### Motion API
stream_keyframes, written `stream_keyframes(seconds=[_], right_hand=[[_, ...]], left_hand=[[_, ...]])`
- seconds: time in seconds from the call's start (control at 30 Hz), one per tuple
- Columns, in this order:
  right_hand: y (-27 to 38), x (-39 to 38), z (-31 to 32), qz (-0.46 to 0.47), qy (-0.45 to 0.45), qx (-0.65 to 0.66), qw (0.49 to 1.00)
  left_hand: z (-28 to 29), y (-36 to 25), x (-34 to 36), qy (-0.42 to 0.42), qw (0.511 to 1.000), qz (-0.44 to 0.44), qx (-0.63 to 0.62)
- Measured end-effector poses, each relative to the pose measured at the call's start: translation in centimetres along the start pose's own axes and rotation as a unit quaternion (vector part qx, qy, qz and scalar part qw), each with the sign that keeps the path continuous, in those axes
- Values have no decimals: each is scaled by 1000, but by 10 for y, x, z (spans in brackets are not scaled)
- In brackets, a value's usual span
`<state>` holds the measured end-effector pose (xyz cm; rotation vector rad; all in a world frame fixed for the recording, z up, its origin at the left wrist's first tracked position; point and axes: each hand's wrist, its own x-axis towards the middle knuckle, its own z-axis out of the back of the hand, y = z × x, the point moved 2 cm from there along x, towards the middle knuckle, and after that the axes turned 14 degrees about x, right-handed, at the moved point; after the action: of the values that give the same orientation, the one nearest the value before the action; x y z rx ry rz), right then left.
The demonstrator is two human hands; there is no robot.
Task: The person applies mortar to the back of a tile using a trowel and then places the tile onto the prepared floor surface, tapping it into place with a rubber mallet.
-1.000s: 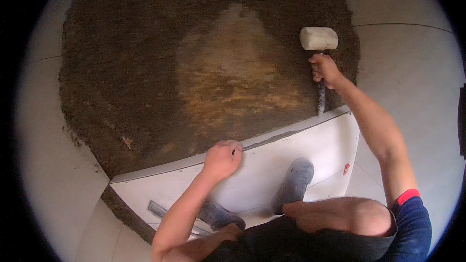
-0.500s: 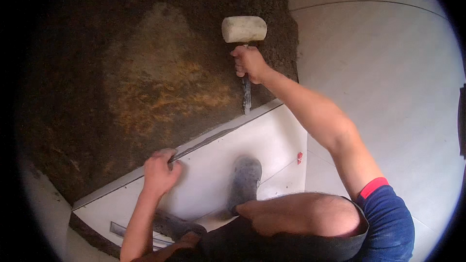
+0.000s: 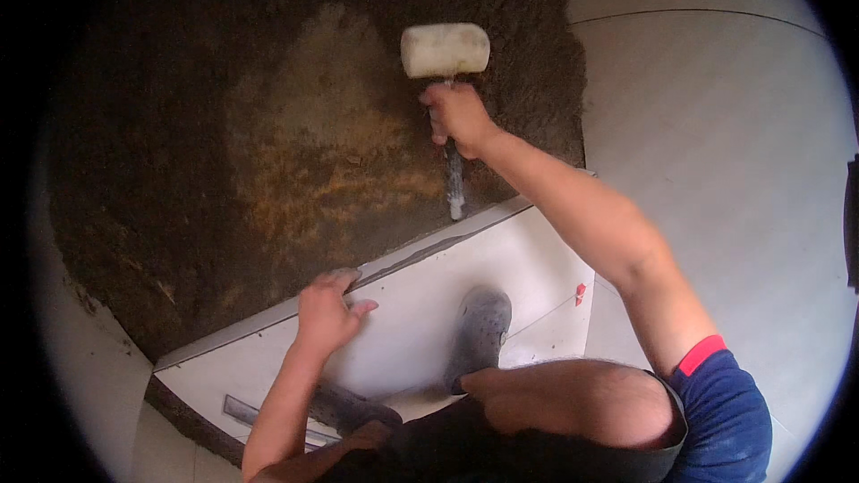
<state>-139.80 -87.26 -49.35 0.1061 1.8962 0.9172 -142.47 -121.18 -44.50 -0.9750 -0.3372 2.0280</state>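
Observation:
My right hand [image 3: 461, 121] grips a white-headed mallet [image 3: 446, 50] by its dark handle, just under the head. The mallet is over brown mortar, its handle end near a long pale grey strip [image 3: 483, 218] bordering a white tile [image 3: 403, 331]. My left hand [image 3: 329, 315] is at that strip farther left, fingers bent over it and thumb held apart above the tile. What lies under those fingertips is hidden. A dark uneven line runs between strip and tile, right of my left hand.
A rough bed of brown mortar [image 3: 179, 170] spreads beyond the strip. Large pale floor tiles [image 3: 716, 125] lie to the right. My dark shoes stand on the white tile, near a small red piece [image 3: 580, 294] and a grey flat tool [image 3: 240, 410].
The floor, strip and tile have shifted rightward in view. My left thumb has moved away from the strip's edge. My right hand still holds the mallet in about the same place.

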Motion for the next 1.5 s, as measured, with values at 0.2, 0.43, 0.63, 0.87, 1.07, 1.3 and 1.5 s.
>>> stream_keyframes(seconds=[0.2, 0.43, 0.63, 0.87, 1.07, 1.3, 1.5], right_hand=[[-18, -7, 0, -23, -25, -26, 999], [4, 3, 41, -54, 3, -14, 998], [38, 17, 76, 10, -7, -74, 997], [46, 4, 86, 75, -51, -134, 987], [45, 2, 102, 41, -68, -126, 989], [47, -7, 118, 36, -101, -110, 988], [58, -11, 124, 56, -63, -134, 987]], left_hand=[[-2, 3, 5, 36, 999, 11, 9], [-3, 5, 10, 42, 999, 21, -7], [2, 0, 7, 48, 998, 33, -7], [2, -1, 7, 21, 999, 36, -13], [3, 0, 12, 30, 999, 35, -25], [-5, 0, 5, 22, 1000, 21, -9], [-1, -1, 8, 50, 997, 59, -10]])
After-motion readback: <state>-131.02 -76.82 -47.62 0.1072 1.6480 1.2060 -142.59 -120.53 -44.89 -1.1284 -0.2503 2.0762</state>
